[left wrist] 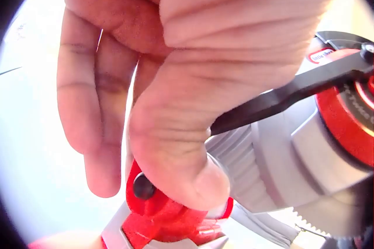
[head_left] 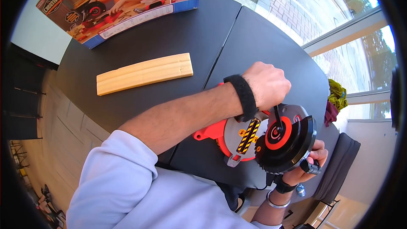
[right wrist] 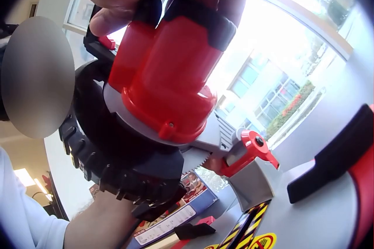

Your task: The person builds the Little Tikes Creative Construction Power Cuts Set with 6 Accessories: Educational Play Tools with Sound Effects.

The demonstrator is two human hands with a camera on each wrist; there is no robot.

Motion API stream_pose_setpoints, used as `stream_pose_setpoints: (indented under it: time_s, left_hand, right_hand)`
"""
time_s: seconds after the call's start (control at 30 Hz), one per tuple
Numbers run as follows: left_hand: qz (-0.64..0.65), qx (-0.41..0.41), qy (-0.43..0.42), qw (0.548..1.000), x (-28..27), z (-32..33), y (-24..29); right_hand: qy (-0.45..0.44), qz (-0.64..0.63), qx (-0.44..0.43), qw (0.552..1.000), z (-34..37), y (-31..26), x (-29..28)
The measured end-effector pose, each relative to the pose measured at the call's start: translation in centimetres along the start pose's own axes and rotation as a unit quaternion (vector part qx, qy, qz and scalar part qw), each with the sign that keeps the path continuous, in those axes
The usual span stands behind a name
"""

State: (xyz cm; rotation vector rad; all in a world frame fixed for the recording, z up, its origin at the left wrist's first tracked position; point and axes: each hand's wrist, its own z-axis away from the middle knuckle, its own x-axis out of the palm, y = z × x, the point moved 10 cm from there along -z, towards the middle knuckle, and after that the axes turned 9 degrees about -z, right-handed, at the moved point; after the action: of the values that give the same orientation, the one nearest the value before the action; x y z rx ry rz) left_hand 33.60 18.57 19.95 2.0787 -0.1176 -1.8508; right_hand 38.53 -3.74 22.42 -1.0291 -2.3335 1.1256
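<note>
A toy miter saw stands on the dark table in the head view, with a black blade guard [head_left: 305, 144] and a red-and-grey base [head_left: 212, 130]. My left hand [head_left: 267, 85] is over the back of its saw head. In the left wrist view, its thumb bends beside the red hinge [left wrist: 158, 220], pinching the end of a black lever arm [left wrist: 286, 97] that runs to the hub; the other fingers hang down. My right hand [head_left: 314, 161] grips the saw head's handle from the near right side. Its red motor housing [right wrist: 175, 74] shows below that hand in the right wrist view.
A pale wooden plank [head_left: 144, 74] lies on the table [head_left: 199, 29], left of the saw. Behind it stands a large printed toy box [head_left: 127, 21]. Green and maroon cloth [head_left: 337, 95] sits past the right table edge, near windows. A dark padded seat [head_left: 339, 169] is close by.
</note>
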Motion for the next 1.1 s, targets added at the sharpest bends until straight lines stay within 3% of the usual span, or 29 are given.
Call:
stream_pose_setpoints:
  time_s: [0.33,0.53,0.83,0.9,1.03,1.1]
  left_hand:
    - [-0.026,0.007,-0.002,1.0,0.3,0.3,0.0]
    - [-0.052,-0.022,-0.063,0.996,0.4,0.5,0.0]
    - [-0.068,-0.033,-0.035,0.997,1.0,1.9,0.3]
    - [-0.053,-0.02,0.01,0.998,0.4,2.4,0.8]
    - [-0.076,-0.034,0.013,0.996,-0.3,3.0,1.7]
    - [-0.086,-0.033,-0.006,0.996,-0.4,2.8,1.9]
  right_hand:
    - [0.037,-0.056,0.033,0.997,1.0,0.8,0.4]
    - [-0.013,-0.041,0.01,0.999,-0.4,-0.2,1.0]
    - [-0.036,-0.093,-0.008,0.995,-0.5,-0.2,1.4]
    - [-0.048,-0.096,-0.015,0.994,-0.6,-0.4,1.4]
    - [-0.073,-0.06,-0.016,0.995,0.2,-0.5,1.5]
    - [-0.056,0.03,0.063,0.996,0.8,-0.4,1.1]
